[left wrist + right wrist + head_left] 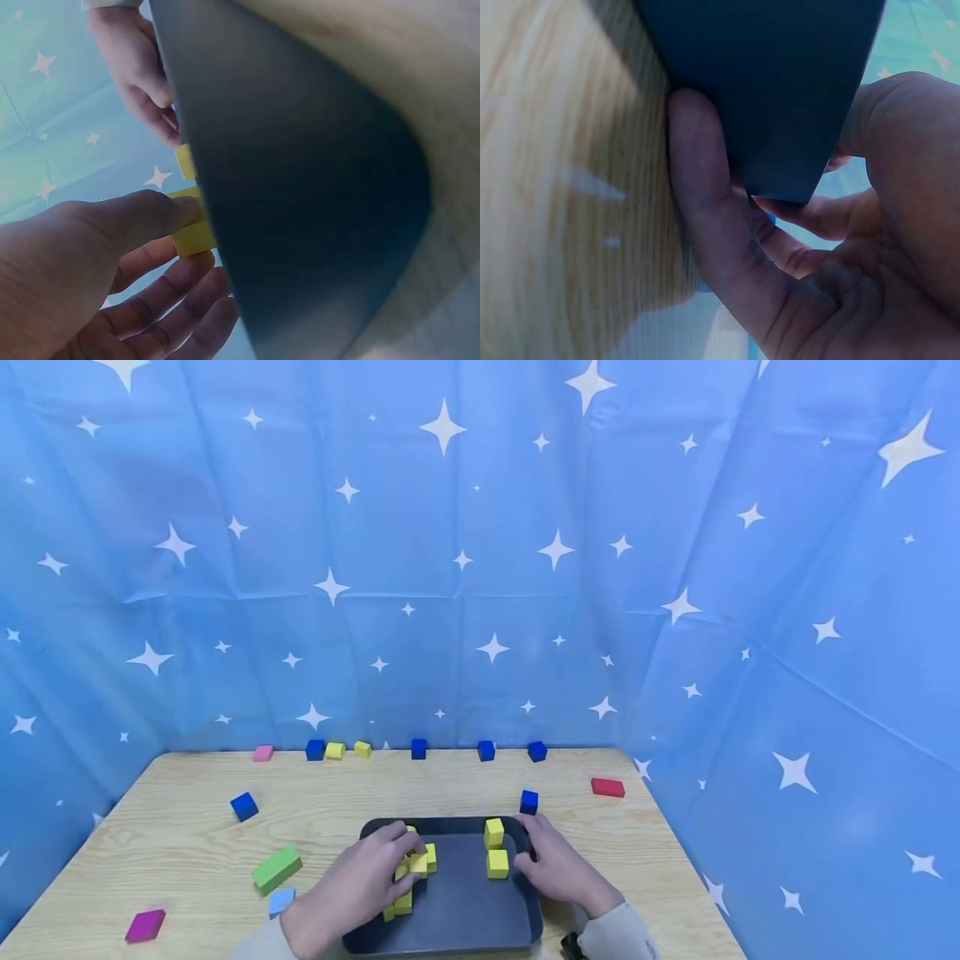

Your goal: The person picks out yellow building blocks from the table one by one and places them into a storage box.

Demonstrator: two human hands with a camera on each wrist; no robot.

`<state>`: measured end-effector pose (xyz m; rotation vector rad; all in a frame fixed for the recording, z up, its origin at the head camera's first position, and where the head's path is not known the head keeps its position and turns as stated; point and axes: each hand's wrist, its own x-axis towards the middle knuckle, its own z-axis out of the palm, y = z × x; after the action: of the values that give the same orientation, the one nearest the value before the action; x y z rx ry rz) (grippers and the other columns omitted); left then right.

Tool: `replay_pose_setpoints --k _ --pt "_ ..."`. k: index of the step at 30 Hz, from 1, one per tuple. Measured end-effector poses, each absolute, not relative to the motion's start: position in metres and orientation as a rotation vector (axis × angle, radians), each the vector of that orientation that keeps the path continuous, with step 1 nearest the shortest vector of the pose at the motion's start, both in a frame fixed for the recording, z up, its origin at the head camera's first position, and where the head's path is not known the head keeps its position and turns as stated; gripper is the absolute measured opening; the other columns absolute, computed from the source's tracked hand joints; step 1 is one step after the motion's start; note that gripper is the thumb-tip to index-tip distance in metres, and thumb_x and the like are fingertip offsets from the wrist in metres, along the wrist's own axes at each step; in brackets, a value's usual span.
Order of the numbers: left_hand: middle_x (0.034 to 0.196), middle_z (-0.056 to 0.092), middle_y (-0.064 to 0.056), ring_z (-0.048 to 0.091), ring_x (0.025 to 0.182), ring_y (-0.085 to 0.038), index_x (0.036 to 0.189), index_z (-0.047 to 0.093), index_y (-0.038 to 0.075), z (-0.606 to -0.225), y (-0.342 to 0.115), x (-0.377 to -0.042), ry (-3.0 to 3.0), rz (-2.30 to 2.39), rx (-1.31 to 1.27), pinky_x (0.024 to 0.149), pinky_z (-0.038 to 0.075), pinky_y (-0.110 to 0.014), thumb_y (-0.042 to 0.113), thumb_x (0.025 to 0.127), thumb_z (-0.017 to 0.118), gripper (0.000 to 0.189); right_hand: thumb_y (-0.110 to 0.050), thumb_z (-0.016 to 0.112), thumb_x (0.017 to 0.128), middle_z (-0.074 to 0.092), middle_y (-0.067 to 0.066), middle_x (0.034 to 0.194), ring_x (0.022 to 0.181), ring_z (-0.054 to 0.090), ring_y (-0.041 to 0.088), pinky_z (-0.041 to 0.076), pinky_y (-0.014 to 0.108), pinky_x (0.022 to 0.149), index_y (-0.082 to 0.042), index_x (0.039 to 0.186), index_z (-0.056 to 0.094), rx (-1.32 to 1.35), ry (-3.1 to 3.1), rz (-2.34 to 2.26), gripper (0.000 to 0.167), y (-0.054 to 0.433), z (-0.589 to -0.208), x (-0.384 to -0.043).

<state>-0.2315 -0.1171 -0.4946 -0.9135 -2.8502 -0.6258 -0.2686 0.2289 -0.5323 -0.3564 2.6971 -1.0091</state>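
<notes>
A dark tray lies on the table in front of me. Over its left part, my left hand pinches a yellow block between thumb and fingers, among several other yellow blocks partly hidden behind the hand. Toward the tray's right side sit two yellow blocks, one cube nearer and another just behind it. My right hand grips the tray's right edge near the far corner. In the right wrist view, its fingers curl about the outside of the tray wall.
Beyond the tray's far right corner is a blue cube, with a red block farther right. Left of the tray lie green, light blue and magenta blocks. Several small blocks line the far table edge, before a starry blue curtain.
</notes>
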Motion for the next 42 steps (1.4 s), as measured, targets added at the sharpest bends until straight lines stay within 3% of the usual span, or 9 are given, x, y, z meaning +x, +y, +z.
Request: replay_pose_setpoints --k 9,16,23,32,42 --pt "0.111 0.076 0.01 0.061 0.09 0.002 0.12 0.085 0.023 -0.498 -0.111 -0.223 -2.893 -0.601 -1.028 0.084 0.068 -0.028 0.028 0.099 0.096 0.024 -0.016 0.067 0.112 0.059 0.018 0.158 0.13 0.062 0.03 0.056 0.067 0.125 -0.003 0.172 0.049 -0.351 2.695 -1.022 0.064 0.229 -0.532 -0.267" --pt "0.113 0.077 0.009 0.064 0.091 0.004 0.124 0.085 0.023 -0.499 -0.107 -0.219 -2.902 -0.564 -1.101 0.088 0.069 -0.026 0.029 0.099 0.097 0.028 -0.014 0.067 0.111 0.06 0.019 0.157 0.128 0.063 0.029 0.058 0.064 0.121 -0.001 0.171 0.05 -0.375 2.706 -1.024 0.064 0.229 -0.531 -0.266" --pt "0.111 0.077 0.009 0.065 0.092 0.004 0.122 0.084 0.023 -0.498 -0.108 -0.214 -2.912 -0.61 -1.125 0.082 0.066 -0.023 0.03 0.101 0.095 0.025 -0.015 0.067 0.111 0.059 0.02 0.158 0.128 0.063 0.029 0.058 0.064 0.122 -0.001 0.171 0.049 -0.369 2.713 -1.017 0.064 0.228 -0.532 -0.266" --pt "0.116 0.08 0.008 0.07 0.096 0.001 0.124 0.085 0.023 -0.496 -0.113 -0.218 -2.922 -0.621 -1.06 0.085 0.068 -0.028 0.034 0.105 0.09 0.023 -0.015 0.067 0.111 0.059 0.02 0.159 0.128 0.063 0.029 0.058 0.063 0.121 -0.001 0.171 0.049 -0.362 2.708 -1.021 0.065 0.228 -0.532 -0.266" --pt "0.109 0.078 0.004 0.062 0.087 -0.002 0.122 0.086 0.018 -0.493 -0.127 -0.229 -2.79 -0.559 -0.998 0.075 0.063 -0.026 0.027 0.103 0.092 0.022 -0.014 0.068 0.11 0.059 0.021 0.159 0.128 0.064 0.03 0.058 0.064 0.121 0.001 0.171 0.049 -0.363 2.718 -1.018 0.066 0.228 -0.531 -0.266"
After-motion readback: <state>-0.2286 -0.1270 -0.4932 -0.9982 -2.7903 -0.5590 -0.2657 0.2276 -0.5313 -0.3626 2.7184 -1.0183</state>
